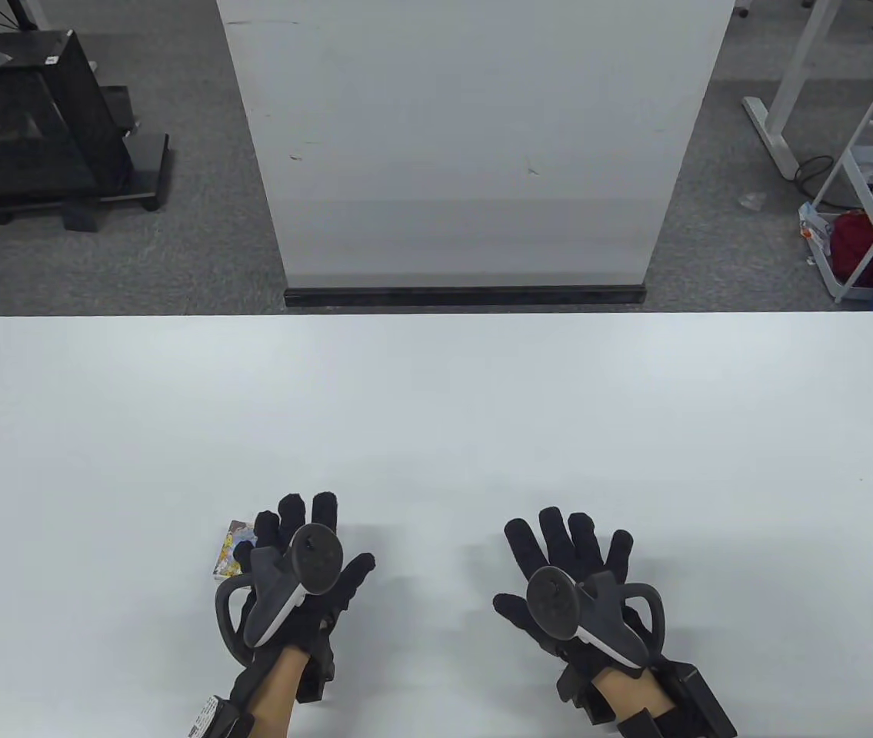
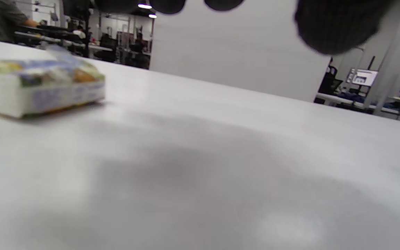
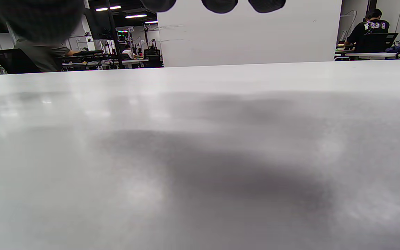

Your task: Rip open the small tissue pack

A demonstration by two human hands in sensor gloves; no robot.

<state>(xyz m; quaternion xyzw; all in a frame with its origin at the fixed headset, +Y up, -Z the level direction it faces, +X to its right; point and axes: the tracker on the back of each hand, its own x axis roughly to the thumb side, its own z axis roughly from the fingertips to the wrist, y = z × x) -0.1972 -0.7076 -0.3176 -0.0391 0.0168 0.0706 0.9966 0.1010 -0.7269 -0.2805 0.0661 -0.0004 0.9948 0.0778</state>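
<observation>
Tissue pack (image 1: 232,550) on table (image 1: 436,400), left of left hand (image 1: 305,573).

The table view looks down from above on my white table (image 1: 436,400), taking in its full width and the room beyond. My two wrist views sit low, just over that same tabletop (image 2: 221,156), facing forward towards the white panel (image 3: 248,34) beyond its far edge.

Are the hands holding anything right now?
No. Both the left hand and right hand are spread open and hold nothing. The small colourful plastic tissue pack lies on the white table beside the left hand.
</observation>
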